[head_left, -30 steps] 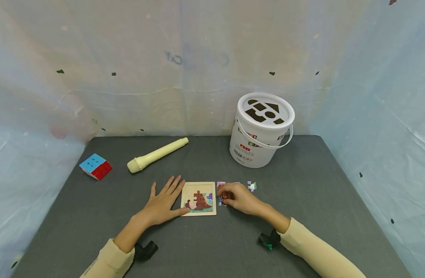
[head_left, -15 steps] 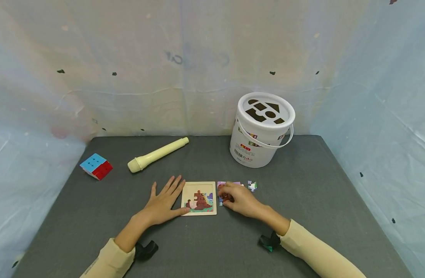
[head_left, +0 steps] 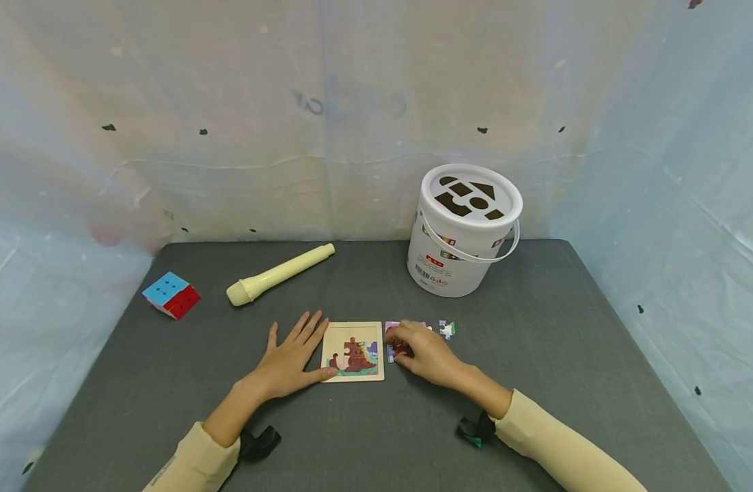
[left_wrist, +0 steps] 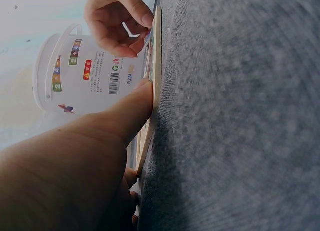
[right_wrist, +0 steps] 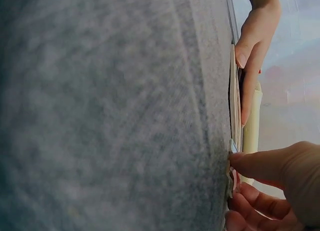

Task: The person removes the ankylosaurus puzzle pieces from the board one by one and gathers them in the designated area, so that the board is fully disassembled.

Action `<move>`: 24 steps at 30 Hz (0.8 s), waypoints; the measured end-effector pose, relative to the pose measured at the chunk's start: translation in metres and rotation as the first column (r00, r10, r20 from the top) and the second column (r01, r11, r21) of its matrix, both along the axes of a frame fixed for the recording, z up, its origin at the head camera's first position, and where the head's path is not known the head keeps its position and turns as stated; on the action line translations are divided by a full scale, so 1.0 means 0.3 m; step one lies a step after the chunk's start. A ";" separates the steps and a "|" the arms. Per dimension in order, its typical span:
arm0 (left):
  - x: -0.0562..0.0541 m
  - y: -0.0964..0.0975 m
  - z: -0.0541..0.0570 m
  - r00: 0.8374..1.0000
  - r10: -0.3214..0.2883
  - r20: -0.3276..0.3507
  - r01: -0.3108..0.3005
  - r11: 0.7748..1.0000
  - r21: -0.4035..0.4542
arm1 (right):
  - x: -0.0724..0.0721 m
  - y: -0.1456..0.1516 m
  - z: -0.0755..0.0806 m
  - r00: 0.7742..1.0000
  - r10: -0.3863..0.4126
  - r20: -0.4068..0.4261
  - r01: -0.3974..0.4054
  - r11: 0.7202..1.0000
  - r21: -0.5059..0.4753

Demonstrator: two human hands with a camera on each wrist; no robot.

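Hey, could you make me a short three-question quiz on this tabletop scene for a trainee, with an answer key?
1. True or false: the left hand has its thumb on the wooden puzzle tray.

2. Multiple choice: which of these is farthest right in the head view?
A) the cube
B) the white bucket
C) the tray

3. Fill in: in the head view, the right hand touches puzzle pieces just to the ___ of the tray.

Key: 1 true; 2 B; 3 right.

Loose pieces (head_left: 447, 329) right of puzzle board (head_left: 352, 331), bucket (head_left: 453, 263) behind them
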State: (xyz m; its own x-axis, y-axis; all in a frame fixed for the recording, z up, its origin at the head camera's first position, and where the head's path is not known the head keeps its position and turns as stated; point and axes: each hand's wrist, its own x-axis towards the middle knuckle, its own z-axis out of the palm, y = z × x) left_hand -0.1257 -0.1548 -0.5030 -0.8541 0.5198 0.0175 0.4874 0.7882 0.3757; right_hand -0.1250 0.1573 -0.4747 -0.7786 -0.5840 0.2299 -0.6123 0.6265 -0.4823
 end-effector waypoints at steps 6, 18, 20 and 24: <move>-0.001 0.000 -0.007 1.000 0.006 -0.007 -0.006 1.000 -0.006 | -0.002 0.002 -0.005 0.999 0.001 0.039 0.000 0.999 -0.038; 0.010 0.006 0.022 1.000 0.002 0.013 -0.003 1.000 0.005 | -0.004 0.002 0.001 0.999 0.018 0.049 -0.016 0.999 -0.037; 0.010 0.005 0.023 1.000 0.005 0.012 -0.005 1.000 0.010 | -0.005 0.001 0.001 0.998 0.025 0.052 -0.023 0.999 -0.034; 0.009 0.005 0.018 1.000 -0.002 0.003 0.002 1.000 0.014 | -0.009 0.002 0.002 0.997 0.035 0.067 -0.033 0.999 -0.031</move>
